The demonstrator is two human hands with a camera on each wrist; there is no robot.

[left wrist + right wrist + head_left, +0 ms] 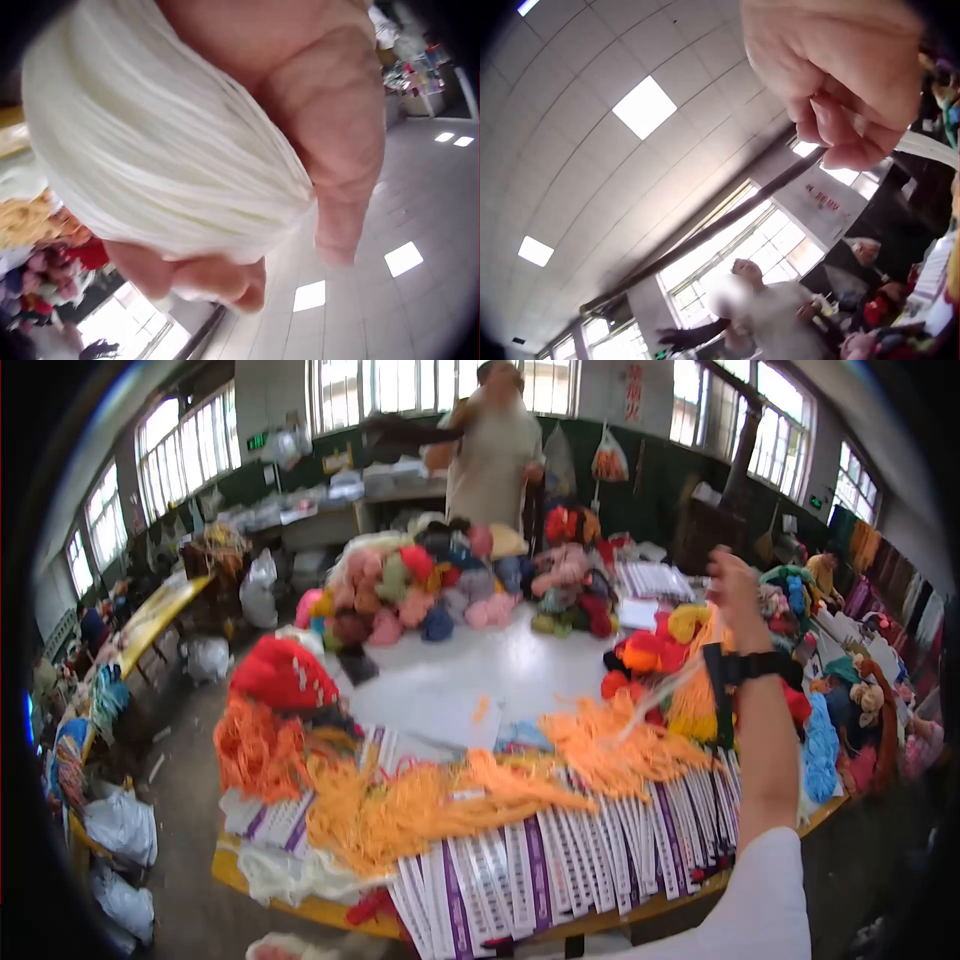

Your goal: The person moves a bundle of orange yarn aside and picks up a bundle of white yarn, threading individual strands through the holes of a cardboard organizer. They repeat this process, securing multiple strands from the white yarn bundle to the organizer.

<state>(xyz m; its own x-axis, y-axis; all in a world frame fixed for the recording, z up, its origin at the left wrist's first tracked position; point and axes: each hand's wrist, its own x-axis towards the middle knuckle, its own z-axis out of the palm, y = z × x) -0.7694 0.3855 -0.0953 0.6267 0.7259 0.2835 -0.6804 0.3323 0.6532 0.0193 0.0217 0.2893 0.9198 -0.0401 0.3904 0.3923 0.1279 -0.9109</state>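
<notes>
In the left wrist view, my left hand grips a thick bundle of white yarn, fingertips curled round its far side and thumb along its near end. Only a sliver of that hand shows at the bottom edge of the head view. My right hand is raised at the right, above the table, fingers curled in. Pale yarn strands run out from these fingers in the right wrist view. In the head view they trail, blurred, down over orange yarn.
Overlapping printed cards line the table's front edge under orange yarn. A red yarn heap lies at the left, mixed yarn balls at the back. Across the table stands a person, one arm out. A black band circles my right wrist.
</notes>
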